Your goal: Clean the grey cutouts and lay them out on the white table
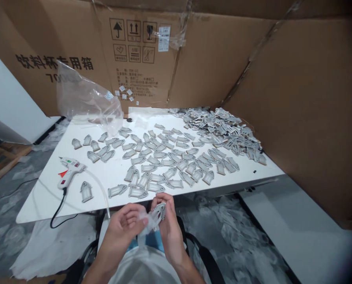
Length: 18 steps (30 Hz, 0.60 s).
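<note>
Just off the table's front edge, my right hand (167, 221) is closed around a grey arched plastic piece (161, 213). Beside it, my left hand (128, 221) pinches a crumpled clear plastic wrapper (148, 218), which lies against the grey piece. Whether the piece is partly inside the wrapper I cannot tell. Many similar grey pieces (156, 187) lie spread over the white table (54, 207) in front of my hands. One grey piece (86, 192) sits apart at the left, near a white glue gun (71, 170) with a red trigger.
A heap of grey pieces (223, 130) covers the table's back right. A clear plastic bag (87, 98) stands at the back left against tall cardboard (140, 79). The glue gun's black cord (56, 213) hangs over the front edge. Discarded plastic wrappers (237, 236) litter the floor.
</note>
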Each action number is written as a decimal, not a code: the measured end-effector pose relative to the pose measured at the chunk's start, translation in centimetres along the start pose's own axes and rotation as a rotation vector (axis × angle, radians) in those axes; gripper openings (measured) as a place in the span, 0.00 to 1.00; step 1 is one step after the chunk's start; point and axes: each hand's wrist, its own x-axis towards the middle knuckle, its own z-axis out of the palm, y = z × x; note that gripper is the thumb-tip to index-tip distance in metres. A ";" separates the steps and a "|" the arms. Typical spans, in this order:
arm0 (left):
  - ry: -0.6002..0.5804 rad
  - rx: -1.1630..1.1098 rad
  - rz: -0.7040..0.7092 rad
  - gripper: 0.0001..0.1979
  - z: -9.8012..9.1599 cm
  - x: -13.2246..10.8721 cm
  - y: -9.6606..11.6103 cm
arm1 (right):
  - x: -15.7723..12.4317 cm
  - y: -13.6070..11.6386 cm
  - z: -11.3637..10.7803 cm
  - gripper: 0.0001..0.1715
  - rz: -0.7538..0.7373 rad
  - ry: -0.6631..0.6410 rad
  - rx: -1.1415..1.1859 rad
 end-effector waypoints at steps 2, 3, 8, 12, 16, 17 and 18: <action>0.039 -0.061 -0.019 0.26 0.5 0.0 -0.5 | -0.1 0.1 0.3 0.24 -0.031 0.004 -0.006; 0.050 -0.076 -0.019 0.27 0.7 0.0 -0.7 | -0.2 0.1 0.4 0.23 -0.039 0.008 -0.006; 0.064 -0.099 0.007 0.26 1.5 -0.3 -0.4 | -0.4 0.7 0.3 0.19 -0.061 0.012 0.001; 0.100 -0.084 0.025 0.26 1.9 -0.6 0.2 | -0.4 1.2 -0.4 0.16 -0.117 -0.009 -0.087; 0.127 -0.099 0.032 0.26 1.9 -0.6 0.3 | -0.4 1.4 -1.0 0.12 -0.144 -0.027 -0.300; 0.130 -0.103 0.034 0.26 1.9 -0.6 0.3 | -0.5 1.5 -1.0 0.12 -0.151 -0.036 -0.331; 0.131 -0.103 0.036 0.26 1.9 -0.5 0.3 | -0.5 1.5 -1.0 0.12 -0.159 -0.045 -0.347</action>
